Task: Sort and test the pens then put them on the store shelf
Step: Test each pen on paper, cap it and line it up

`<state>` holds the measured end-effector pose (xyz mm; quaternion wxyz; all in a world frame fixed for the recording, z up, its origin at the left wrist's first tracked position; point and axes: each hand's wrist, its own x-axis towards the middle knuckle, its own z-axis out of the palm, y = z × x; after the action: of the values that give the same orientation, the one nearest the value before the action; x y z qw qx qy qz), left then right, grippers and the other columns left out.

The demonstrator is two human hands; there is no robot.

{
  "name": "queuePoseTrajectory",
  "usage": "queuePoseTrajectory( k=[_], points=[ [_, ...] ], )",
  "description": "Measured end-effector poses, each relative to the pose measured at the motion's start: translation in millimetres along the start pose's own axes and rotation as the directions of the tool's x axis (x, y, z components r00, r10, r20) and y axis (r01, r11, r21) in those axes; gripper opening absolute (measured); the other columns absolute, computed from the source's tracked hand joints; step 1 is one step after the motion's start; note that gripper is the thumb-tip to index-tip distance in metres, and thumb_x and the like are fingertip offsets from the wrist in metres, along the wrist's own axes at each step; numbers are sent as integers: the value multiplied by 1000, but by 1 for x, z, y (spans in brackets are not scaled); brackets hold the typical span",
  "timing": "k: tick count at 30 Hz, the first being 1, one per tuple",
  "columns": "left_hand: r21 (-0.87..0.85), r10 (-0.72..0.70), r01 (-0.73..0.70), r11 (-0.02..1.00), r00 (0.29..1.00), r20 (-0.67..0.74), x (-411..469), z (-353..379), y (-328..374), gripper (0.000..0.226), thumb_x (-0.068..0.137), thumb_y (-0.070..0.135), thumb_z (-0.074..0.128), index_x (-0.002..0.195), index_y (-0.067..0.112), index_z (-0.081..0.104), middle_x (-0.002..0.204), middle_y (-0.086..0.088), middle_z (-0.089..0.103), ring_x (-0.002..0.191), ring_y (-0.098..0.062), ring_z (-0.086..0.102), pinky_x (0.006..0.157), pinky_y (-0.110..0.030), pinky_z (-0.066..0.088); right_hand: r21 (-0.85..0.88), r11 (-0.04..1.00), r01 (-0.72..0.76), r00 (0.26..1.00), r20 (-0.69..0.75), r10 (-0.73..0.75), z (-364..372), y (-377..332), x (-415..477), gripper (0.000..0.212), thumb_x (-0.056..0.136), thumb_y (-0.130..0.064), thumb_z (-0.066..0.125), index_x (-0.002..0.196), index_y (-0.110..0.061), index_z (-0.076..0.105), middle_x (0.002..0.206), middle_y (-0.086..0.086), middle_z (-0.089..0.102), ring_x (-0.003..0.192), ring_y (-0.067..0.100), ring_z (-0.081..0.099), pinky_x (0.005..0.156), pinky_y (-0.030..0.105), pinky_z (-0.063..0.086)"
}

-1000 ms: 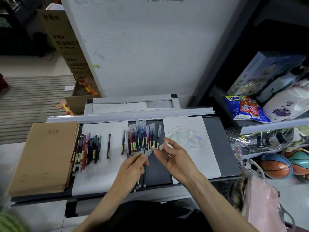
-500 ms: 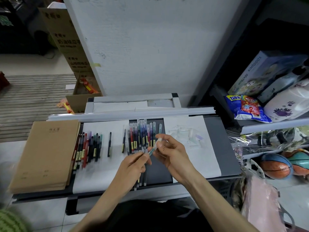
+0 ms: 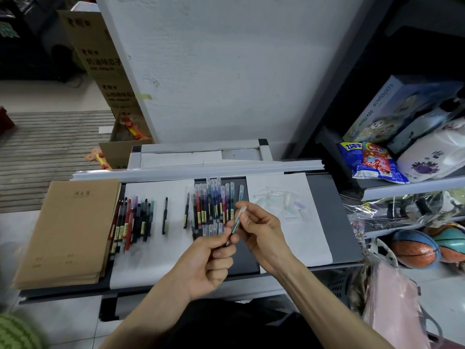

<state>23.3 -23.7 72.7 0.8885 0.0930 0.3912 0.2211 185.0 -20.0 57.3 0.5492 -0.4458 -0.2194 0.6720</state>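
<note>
A teal pen with a clear cap (image 3: 237, 221) is held between both hands above the dark table (image 3: 334, 222). My left hand (image 3: 211, 263) grips its lower barrel, and my right hand (image 3: 261, 230) pinches the capped upper end. Behind the hands, several capped pens in a row (image 3: 215, 202) lie on the dark strip. More uncapped pens (image 3: 130, 222) lie in a bunch on the left white sheet (image 3: 151, 258), with two single black pens (image 3: 164, 219) beside them. Loose clear caps (image 3: 279, 200) rest on the right white sheet (image 3: 314, 238).
A stack of brown notebooks (image 3: 68, 233) covers the table's left end. Store shelves (image 3: 407, 190) on the right hold boxes, a snack bag (image 3: 372, 162) and balls (image 3: 415, 248). A white board (image 3: 226, 71) stands behind the table; cardboard boxes (image 3: 100, 59) stand at back left.
My right hand has come in from holding the clear cap apart to pinching the pen's upper end; the cap now sits on the pen. Both hands rose slightly.
</note>
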Motion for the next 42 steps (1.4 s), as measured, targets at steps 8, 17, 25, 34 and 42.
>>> queuePoseTrajectory(
  k=[8,17,25,34,42],
  points=[
    [990,554,-78,114,832,2,35,-25,-1,35,105,31,59,79,10,70,66,-3,65,52,-6,50,58,-27,42,-394,918,-44,992,-125,-6,-27,24,22,25,98,0,66,116,-13,77,75,6,64,77,23,66,92,47,61],
    [981,550,139,135,813,-191,79,-59,-5,35,95,17,71,68,-6,68,66,-18,73,56,-25,73,60,-35,63,-990,-87,-112,966,-88,-243,-88,29,32,39,94,-23,59,133,-22,63,131,1,58,115,25,59,93,40,53],
    [959,556,277,-60,807,-199,93,-56,5,37,91,23,73,62,11,53,61,-4,63,55,-17,63,58,-33,60,-916,-319,-245,929,-128,-346,-144,13,40,46,89,-11,61,135,-17,61,133,9,57,115,34,56,89,45,52],
    [936,561,324,-135,804,-197,95,-48,5,44,94,34,73,64,17,45,60,2,53,51,-11,50,52,-27,43,-949,-187,-255,920,-179,-348,-160,6,48,43,87,12,50,124,-5,66,124,15,58,108,36,53,77,43,54],
    [938,575,320,-131,796,-191,96,-50,6,48,93,37,76,60,16,47,55,2,54,49,-13,53,53,-28,46,-991,15,-136,923,-132,-362,-157,13,45,42,95,10,50,129,-6,67,127,10,59,93,31,67,86,35,57]
  ],
)
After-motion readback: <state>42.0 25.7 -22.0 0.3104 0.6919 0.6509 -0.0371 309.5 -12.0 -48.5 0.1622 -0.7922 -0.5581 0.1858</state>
